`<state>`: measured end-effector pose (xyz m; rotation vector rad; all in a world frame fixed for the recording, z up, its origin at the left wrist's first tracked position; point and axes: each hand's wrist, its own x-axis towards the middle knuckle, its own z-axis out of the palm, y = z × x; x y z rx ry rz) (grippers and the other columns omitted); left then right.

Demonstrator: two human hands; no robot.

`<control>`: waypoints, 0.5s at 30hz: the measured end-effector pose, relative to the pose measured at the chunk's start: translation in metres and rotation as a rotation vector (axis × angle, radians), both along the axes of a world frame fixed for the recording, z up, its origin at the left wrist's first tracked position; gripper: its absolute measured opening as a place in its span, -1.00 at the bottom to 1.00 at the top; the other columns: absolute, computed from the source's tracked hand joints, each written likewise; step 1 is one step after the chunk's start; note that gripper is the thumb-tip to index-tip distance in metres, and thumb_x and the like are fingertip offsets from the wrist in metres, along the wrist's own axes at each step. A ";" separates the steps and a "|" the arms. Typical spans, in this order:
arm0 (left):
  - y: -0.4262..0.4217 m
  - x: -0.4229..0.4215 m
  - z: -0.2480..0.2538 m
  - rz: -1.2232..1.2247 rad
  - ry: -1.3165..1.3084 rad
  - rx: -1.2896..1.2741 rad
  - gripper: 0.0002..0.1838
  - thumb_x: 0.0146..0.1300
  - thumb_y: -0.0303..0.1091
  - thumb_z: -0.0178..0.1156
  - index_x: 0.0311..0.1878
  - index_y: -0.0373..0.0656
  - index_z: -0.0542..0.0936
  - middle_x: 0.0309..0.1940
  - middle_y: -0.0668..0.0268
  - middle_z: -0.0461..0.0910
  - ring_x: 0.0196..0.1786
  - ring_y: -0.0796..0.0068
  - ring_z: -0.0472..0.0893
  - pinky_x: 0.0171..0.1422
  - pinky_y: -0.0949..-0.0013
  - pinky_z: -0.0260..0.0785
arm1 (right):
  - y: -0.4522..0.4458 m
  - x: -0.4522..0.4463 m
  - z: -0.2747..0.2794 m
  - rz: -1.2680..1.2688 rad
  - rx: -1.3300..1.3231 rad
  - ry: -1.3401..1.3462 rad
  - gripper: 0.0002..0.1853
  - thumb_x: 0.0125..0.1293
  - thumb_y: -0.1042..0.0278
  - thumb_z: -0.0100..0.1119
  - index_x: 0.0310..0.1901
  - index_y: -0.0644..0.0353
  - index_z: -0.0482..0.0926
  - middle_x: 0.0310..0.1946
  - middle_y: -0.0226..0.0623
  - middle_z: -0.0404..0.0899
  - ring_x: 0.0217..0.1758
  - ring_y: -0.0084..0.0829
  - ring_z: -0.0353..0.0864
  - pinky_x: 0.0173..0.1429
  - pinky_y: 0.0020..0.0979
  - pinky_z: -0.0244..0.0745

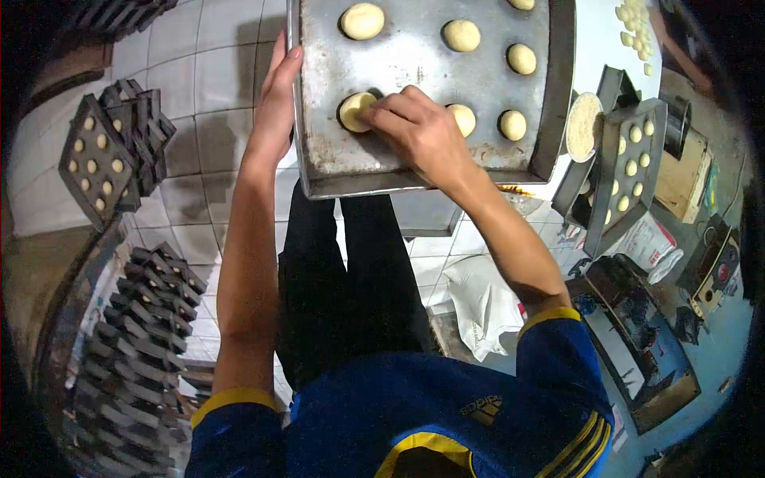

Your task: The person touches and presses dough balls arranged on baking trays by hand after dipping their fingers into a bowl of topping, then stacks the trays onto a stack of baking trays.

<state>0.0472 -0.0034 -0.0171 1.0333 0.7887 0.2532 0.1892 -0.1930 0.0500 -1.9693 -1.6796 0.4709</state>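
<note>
A metal baking tray [414, 76] with round dough balls set apart on it is in front of me at the top. My left hand [275, 107] grips its left side, thumb at the rim and fingers hidden beneath. Over the tray's front left part, my right hand [414, 131] has its fingertips closed on a dough ball [354, 111] that stays on the metal. Close to that hand's far side is another dough ball [462, 119], partly covered by it. More dough balls [362, 21] lie farther back and at the right.
At right stand a bowl of pale crumbs [584, 126] and another tray of dough balls [633, 171], tilted on a stack. Small dough pieces [635, 28] lie on the white table. Stacked trays [100, 155] and a long row of trays [139, 342] stand left. A white sack [484, 303] lies below.
</note>
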 end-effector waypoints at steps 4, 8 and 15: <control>-0.003 0.002 0.006 0.040 -0.036 0.038 -0.11 0.64 0.15 0.00 0.81 -0.10 -0.03 0.73 0.16 0.16 0.72 0.24 0.19 0.76 0.19 0.01 | 0.005 -0.001 -0.003 0.172 -0.052 -0.249 -0.64 0.28 0.38 0.21 0.11 0.06 0.76 -0.06 -0.42 0.68 0.01 -0.32 0.66 0.03 -0.32 0.71; -0.006 0.005 0.014 0.081 -0.034 -0.025 -0.09 0.63 0.15 0.03 0.80 -0.14 -0.01 0.74 0.15 0.14 0.74 0.25 0.15 0.77 0.21 -0.01 | 0.005 -0.005 -0.003 0.219 -0.090 -0.349 -0.59 0.26 0.38 0.23 0.16 0.06 0.74 -0.03 -0.40 0.66 0.04 -0.30 0.64 0.15 -0.30 0.65; -0.003 0.005 0.016 0.065 -0.019 0.017 -0.11 0.63 0.16 0.06 0.79 -0.12 0.03 0.68 0.14 0.26 0.67 0.25 0.29 0.74 0.20 0.08 | -0.001 0.008 0.010 0.082 -0.151 0.078 -0.49 0.50 0.23 0.23 0.44 0.13 0.58 0.42 -0.30 0.58 0.37 -0.15 0.56 0.44 -0.12 0.50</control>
